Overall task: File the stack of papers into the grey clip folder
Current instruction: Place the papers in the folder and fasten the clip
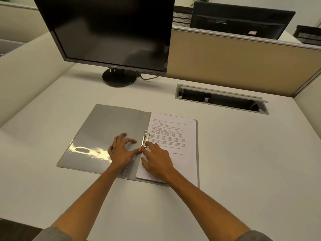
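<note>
The grey clip folder (107, 129) lies open on the desk, its left cover flat and glossy. The stack of printed papers (175, 145) sits on its right half. A metal clip (145, 138) runs along the papers' left edge near the spine. My left hand (121, 150) rests on the left cover with fingers curled, its thumb reaching to the clip's near end. My right hand (156, 160) lies on the papers, its fingertips pressing the lower end of the clip.
A black monitor (111, 32) on a round stand (119, 78) stands behind the folder. A cable hatch (222, 100) is sunk into the desk at the back right. Partition walls (243, 63) border the desk's far and left sides.
</note>
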### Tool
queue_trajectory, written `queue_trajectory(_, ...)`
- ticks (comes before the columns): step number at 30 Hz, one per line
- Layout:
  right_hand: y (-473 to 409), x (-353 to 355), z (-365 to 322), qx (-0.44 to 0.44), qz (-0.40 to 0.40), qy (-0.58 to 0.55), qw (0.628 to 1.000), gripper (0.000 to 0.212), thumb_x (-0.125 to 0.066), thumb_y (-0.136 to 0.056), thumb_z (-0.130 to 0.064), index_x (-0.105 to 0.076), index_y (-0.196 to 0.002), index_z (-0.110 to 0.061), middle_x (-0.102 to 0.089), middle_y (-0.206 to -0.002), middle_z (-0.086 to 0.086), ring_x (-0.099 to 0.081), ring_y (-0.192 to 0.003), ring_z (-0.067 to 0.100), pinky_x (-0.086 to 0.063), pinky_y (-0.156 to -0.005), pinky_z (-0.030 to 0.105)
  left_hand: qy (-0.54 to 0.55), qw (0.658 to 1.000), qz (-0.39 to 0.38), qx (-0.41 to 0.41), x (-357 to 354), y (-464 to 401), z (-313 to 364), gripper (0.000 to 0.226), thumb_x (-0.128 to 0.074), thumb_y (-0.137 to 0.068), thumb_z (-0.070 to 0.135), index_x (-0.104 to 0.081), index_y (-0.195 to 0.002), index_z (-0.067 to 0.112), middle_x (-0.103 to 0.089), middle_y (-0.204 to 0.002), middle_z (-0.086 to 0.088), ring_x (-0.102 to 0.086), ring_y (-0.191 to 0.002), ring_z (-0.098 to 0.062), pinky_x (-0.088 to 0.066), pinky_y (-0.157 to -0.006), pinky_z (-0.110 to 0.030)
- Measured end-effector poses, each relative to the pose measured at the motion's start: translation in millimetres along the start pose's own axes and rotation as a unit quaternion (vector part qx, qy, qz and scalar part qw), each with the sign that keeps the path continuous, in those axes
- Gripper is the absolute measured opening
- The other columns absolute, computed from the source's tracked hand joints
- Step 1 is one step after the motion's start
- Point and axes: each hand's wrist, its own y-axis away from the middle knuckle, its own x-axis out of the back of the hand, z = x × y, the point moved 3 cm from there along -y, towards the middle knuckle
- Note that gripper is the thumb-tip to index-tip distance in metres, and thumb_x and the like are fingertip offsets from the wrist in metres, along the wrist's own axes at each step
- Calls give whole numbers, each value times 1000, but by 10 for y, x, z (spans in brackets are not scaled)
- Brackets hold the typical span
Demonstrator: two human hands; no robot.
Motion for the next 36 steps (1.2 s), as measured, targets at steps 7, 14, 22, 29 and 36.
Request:
queue_trajectory(7,9,-48,13,-2,-12,12,1000,50,-37,-100,-42,-37,-145,-21,-30,-157,6,-33,-140,27,-39,-105,42,-6,1000,3,-7,-16,5,-10,39,-73,-77,47,-64,-112,32,-34,-153,0,-26,-142,-23,-15,-114,-50)
queue_trajectory(14,45,-57,12,-3,-20,20,1000,52,-36,-101,-44,-32,-148,-21,-28,-157,7,-31,-142,29,-38,-106,43,14,1000,-7,-8,5,19,-2,35,-72,-80,43,-65,-111,30,-33,-154,0,-23,-144,-23,-11,-115,-51)
queue_trajectory(22,88,-5,-24,-13,-14,-13,1000,56,-42,-98,-45,-31,-148,-24,-30,-157,4,-32,-141,26,-37,-107,44,-23,999,-23,-16,108,49,31,40,-70,-82,42,-61,-118,25,-36,-152,-1,-27,-143,-23,-15,-114,-50)
queue_trajectory(29,128,61,-209,4,-6,-61,998,56,-49,-96,-40,-33,-147,-21,-34,-155,6,-37,-137,28,-32,-110,44,-103,992,62,40,656,134,-261,44,-67,-84,40,-63,-118,12,-50,-141,-10,-47,-129,-32,-31,-107,-53)
queue_trajectory(36,60,128,-750,58,18,-96,994,48,-52,-92,-39,-49,-136,-19,-52,-139,6,-56,-115,27,-44,-97,42,-187,957,129,181,1334,139,-786,73,-62,-82,55,-50,-133,5,-40,-147,-16,-32,-139,-32,-23,-109,-55)
